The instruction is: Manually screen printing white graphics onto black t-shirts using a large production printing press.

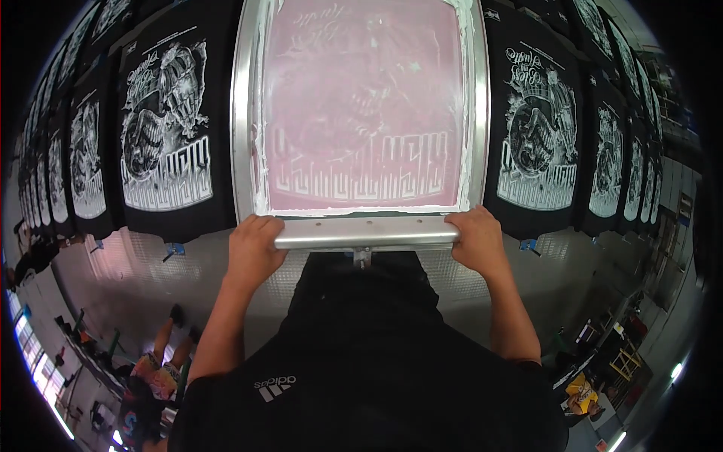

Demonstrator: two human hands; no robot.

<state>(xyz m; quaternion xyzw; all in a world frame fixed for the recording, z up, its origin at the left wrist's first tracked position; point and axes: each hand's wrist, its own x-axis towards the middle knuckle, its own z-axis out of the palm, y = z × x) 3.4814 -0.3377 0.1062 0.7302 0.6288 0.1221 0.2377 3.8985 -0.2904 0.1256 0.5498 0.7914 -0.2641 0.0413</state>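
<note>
A screen-printing screen (361, 98) with pink mesh and a silver metal frame lies in front of me. White ink is smeared along its inner edges, and the faint design shows through the mesh. My left hand (256, 245) is wrapped round the left corner of the frame's near bar (367, 233). At the right corner, my right hand (477, 237) grips the same bar, its fingers curled over the top. A small metal clamp (363, 258) sits under the middle of the bar. Whatever lies beneath the screen is hidden.
Black printed T-shirts (162, 135) stretch away in a row on the left, with more black T-shirts (538, 135) on the right. Blue clips (174, 249) show below their near ends. People (154, 373) are at the lower left, and a person in yellow (584, 395) is at the lower right.
</note>
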